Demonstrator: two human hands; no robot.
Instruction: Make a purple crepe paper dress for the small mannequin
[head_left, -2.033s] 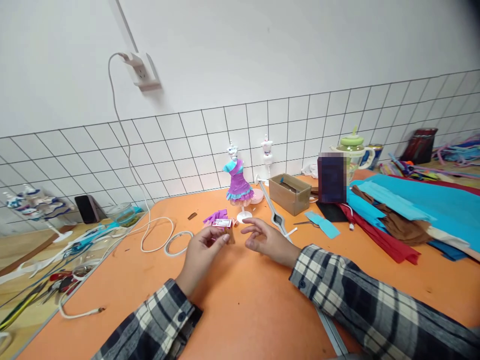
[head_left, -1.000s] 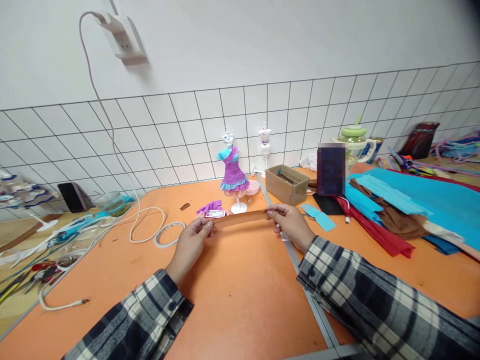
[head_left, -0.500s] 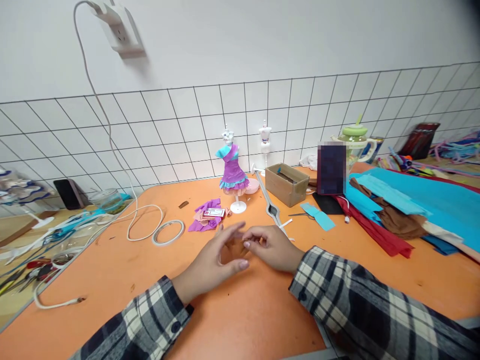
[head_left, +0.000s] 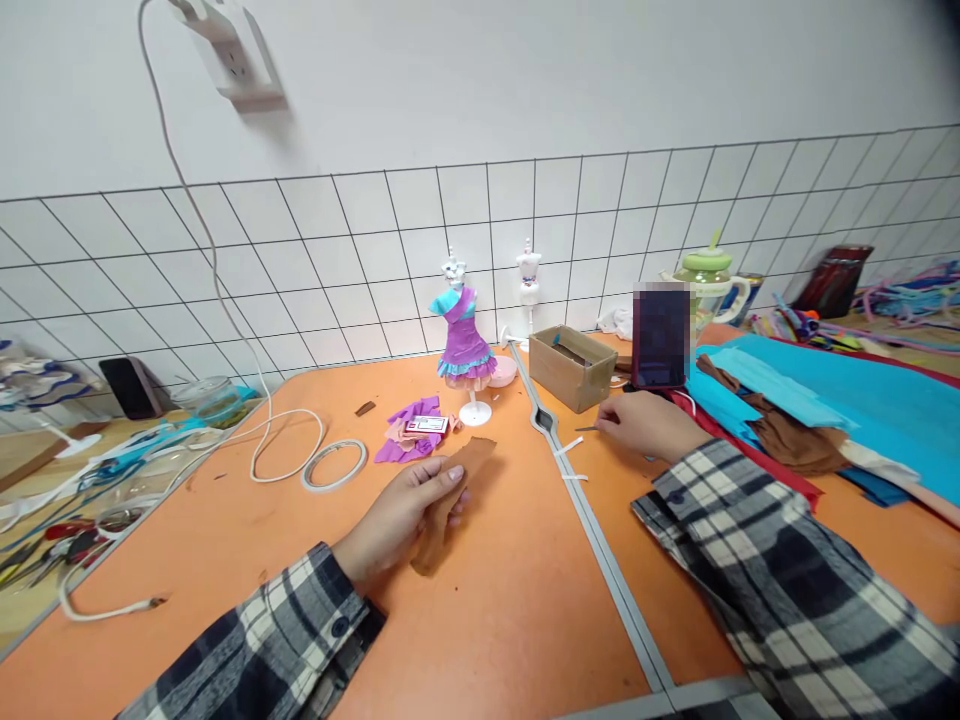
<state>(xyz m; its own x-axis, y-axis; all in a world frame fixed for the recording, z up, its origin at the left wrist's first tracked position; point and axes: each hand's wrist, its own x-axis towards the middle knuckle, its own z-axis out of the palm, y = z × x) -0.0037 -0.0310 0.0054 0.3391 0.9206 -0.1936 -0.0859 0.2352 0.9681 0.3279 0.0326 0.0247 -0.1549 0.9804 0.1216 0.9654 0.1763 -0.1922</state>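
Note:
My left hand (head_left: 409, 505) is closed on a strip of brown crepe paper (head_left: 475, 462), which sticks out above and below the fingers. Farther to the right, my right hand (head_left: 649, 425) reaches down to the table with its fingers bent around scissors; only their thin dark blade (head_left: 586, 429) shows, pointing left. The hand covers the handles and most of the light blue paper piece under it. Short white strips (head_left: 571, 444) lie left of this hand. Beyond both hands stands a small dress form (head_left: 466, 345) in a purple and blue ruffled paper dress.
Behind my right hand are a cardboard box (head_left: 574, 370) and an upright phone (head_left: 661, 338). Coloured crepe sheets (head_left: 840, 380) cover the right side. A tape roll (head_left: 334, 466), purple scraps (head_left: 409, 430) and a white cable (head_left: 262, 450) lie left. A bare form (head_left: 529, 280) stands behind.
Both hands were together at the middle. My right hand has moved right onto the scissors and blue paper, while my left stays and now plainly shows the brown strip in its grip.

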